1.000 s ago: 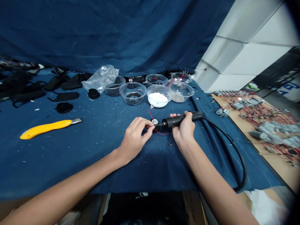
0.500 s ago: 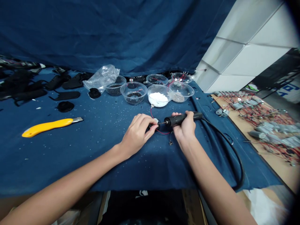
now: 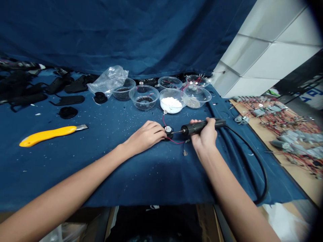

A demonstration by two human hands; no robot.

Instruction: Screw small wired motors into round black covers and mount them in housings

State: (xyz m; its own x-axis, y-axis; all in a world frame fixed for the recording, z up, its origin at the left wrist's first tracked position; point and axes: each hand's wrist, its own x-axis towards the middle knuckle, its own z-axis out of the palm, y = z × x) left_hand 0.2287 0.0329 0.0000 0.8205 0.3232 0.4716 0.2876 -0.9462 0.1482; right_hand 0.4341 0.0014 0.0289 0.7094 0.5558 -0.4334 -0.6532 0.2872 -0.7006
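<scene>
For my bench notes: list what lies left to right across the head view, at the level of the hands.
yellow utility knife → left hand → round black disc → right hand gripping black soldering iron → small motors with red wires

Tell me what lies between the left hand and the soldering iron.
The head view shows a round black part with a silver centre, and a red wire leading from it, between the left hand and the soldering iron.
</scene>
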